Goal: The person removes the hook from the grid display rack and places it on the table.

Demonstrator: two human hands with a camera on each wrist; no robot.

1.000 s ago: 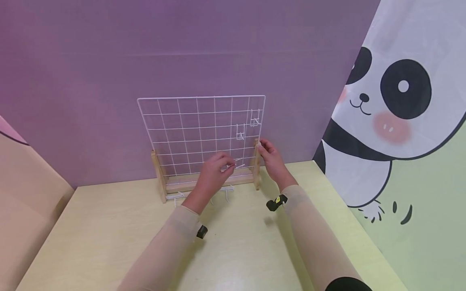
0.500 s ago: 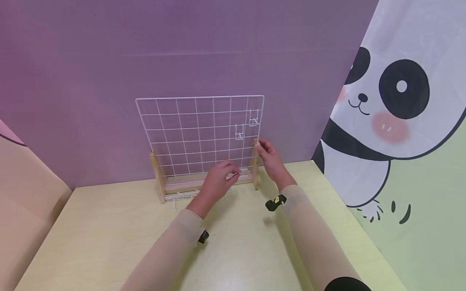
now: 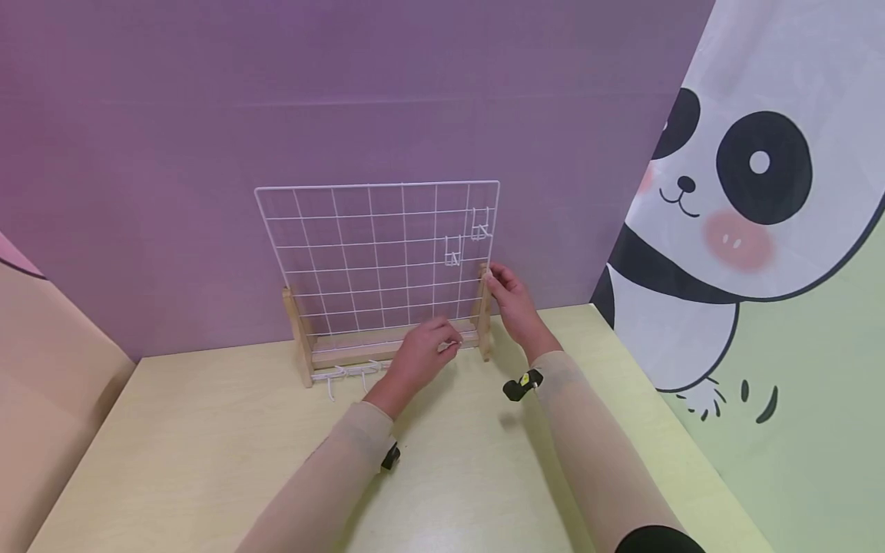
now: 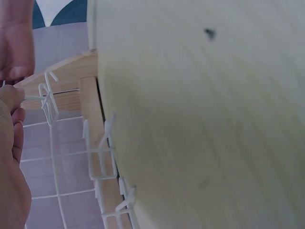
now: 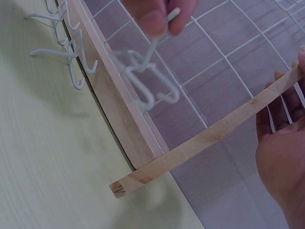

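Note:
In the head view, a white wire grid (image 3: 373, 245) stands upright in a wooden stand (image 3: 297, 338). My left hand (image 3: 423, 355), low before the grid's right part, pinches a white wire hook (image 5: 151, 51) by its prong between thumb and fingers. In the right wrist view that hook's bent wire ends hang close to the lower grid wires; whether they touch is unclear. My right hand (image 3: 515, 307) holds the stand's right wooden post (image 5: 209, 137), thumb in front and fingers behind. Two white hooks hang on the grid, an upper one (image 3: 480, 230) and a lower one (image 3: 452, 258).
More white hooks (image 4: 101, 150) sit along the front of the stand's base, left of my left hand. The stand rests on a pale wooden table (image 3: 207, 438). Behind it rises a purple backdrop (image 3: 207, 138), and a panda-printed panel (image 3: 795, 322) is on the right.
My left hand has moved down and slightly right with the hook, from before the lower grid to near its bottom edge. The right hand keeps its hold on the post.

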